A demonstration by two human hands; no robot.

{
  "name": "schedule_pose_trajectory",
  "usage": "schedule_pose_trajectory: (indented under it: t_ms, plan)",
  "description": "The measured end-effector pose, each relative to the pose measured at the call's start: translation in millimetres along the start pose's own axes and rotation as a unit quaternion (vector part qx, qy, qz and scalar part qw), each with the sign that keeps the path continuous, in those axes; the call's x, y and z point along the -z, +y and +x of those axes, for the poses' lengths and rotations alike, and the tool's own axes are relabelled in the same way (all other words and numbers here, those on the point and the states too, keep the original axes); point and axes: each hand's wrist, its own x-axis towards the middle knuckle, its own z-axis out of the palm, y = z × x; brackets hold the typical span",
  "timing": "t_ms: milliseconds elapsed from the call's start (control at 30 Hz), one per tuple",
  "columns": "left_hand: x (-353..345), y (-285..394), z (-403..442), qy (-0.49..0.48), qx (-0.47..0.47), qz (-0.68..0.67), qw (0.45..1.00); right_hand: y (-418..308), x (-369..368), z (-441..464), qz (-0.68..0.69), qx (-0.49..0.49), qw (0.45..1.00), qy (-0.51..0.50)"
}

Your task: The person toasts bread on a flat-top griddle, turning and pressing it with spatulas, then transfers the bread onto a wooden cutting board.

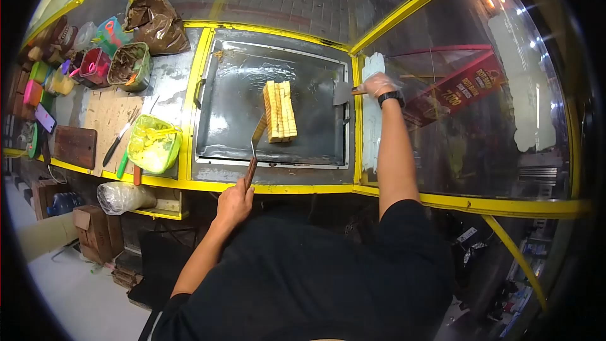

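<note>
Sliced bread stands in a block on the dark griddle. My left hand is closed round the wooden handle of a spatula, whose metal blade touches the left side of the bread. To the right, my right hand wears a clear plastic glove and is closed on the handle of a second metal scraper, its blade over the griddle's right edge. A dark watch is on the right wrist.
Left of the griddle are a green tub of yellow spread, a knife, a wooden board, a tub of brown spread and a brown plastic bag. Yellow frame bars edge the counter. A red sign stands right.
</note>
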Motion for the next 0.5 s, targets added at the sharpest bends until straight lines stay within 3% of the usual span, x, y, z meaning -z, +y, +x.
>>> schedule_pose_trajectory:
  t_ms: [100,233,500]
  plan:
    - [-13.6,7.3,-1.2,0.006,0.021,0.004,1.0,24.6,3.8,30.5,0.042,-0.056,0.997,-0.012]
    - [-21.2,15.2,-0.9,0.025,0.03,0.013,0.999,8.3,46.1,-2.3,0.081,-0.089,0.992,-0.034]
    - [-21.2,21.1,-8.0,0.033,0.05,0.022,0.998,19.0,29.4,53.1,-0.001,-0.027,0.998,-0.055]
